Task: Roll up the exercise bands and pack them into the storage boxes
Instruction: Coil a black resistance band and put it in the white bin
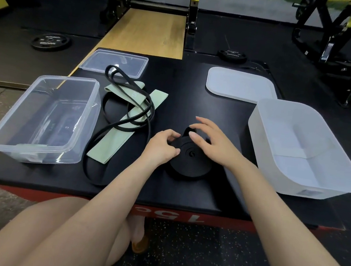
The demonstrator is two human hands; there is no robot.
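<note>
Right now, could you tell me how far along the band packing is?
Nothing is packed yet: the white box shows no band. In hand: the left hand grips a nearly rolled black band while the right hand rests on it. Left: the green bands and thin black band lie loose beside the clear box.

No sleeves showing anywhere, both forearms are running bare right down to the left hand (162,148) and right hand (211,141). No rings, watch or wristbands. Knees are showing bare too, and one foot is wearing an orange-brown sandal (139,244).
</note>
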